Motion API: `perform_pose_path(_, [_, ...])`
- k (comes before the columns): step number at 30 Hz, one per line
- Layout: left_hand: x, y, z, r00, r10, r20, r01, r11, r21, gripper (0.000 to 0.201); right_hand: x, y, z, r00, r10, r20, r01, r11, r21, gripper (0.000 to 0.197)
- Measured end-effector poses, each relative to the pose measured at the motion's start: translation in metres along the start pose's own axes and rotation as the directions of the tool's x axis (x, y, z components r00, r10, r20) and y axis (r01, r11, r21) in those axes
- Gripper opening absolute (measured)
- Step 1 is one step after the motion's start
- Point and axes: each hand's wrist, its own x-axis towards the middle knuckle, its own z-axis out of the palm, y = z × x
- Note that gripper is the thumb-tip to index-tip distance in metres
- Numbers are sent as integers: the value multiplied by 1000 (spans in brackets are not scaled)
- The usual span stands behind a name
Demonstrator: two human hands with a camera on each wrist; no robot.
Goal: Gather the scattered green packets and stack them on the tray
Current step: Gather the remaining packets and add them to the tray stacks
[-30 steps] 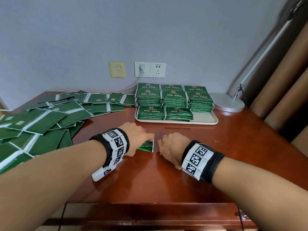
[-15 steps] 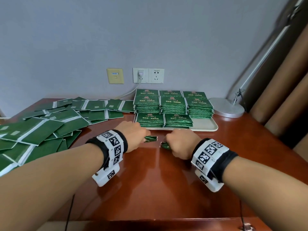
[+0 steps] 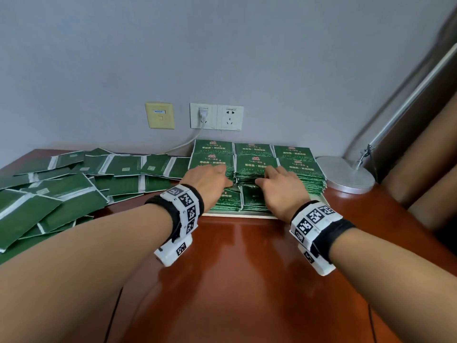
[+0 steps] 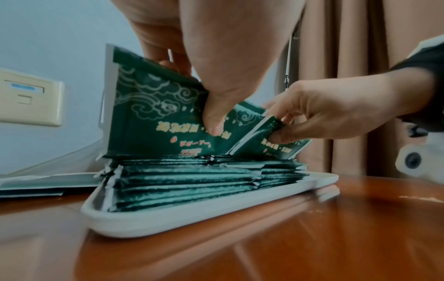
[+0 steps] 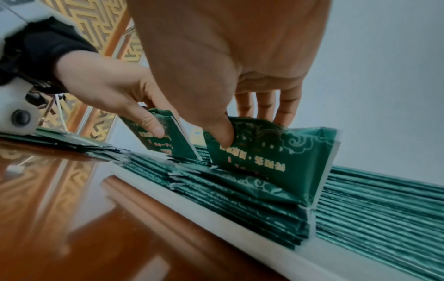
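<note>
A white tray (image 3: 237, 215) at the back of the wooden table holds several stacks of green packets (image 3: 294, 164). My left hand (image 3: 210, 180) pinches one green packet (image 4: 149, 121) between thumb and fingers, standing it on edge on the front-left stack. My right hand (image 3: 277, 185) pinches a second green packet (image 5: 271, 157) the same way on the front stack beside it. Both packets lean over the stacks, their lower edges touching the top packets. Many loose green packets (image 3: 61, 194) lie scattered over the table's left side.
A round metal lamp base (image 3: 346, 174) stands just right of the tray, its arm slanting up the wall. Wall sockets (image 3: 216, 116) with a plugged white cable sit behind the tray. Brown curtains hang at the right. Bare wood (image 3: 247, 280) lies in front of the tray.
Both hands picked a packet up off the table's middle and carried it forward to the tray. The packets now stand on the front stacks.
</note>
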Motion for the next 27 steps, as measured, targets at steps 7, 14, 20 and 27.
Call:
perform_pose_path(7, [11,-6,12,971,75,226,-92,994,66,43,9,-2,29,985,-9,174,-5,997,83,44])
perform_pose_path(14, [9,-9,20,962,60,266,-94,988,119,59,2,5,33,969,-147,197,131,987,91,45])
perform_pose_path(20, [13,-5,18,967,27,254,-58,992,115,54,9,7,36,975,-131,178,109,986,125,47])
perform_pose_path(27, [9,-8,21,973,42,229,-66,993,99,61,9,0,40,987,-9,163,-25,978,208,55])
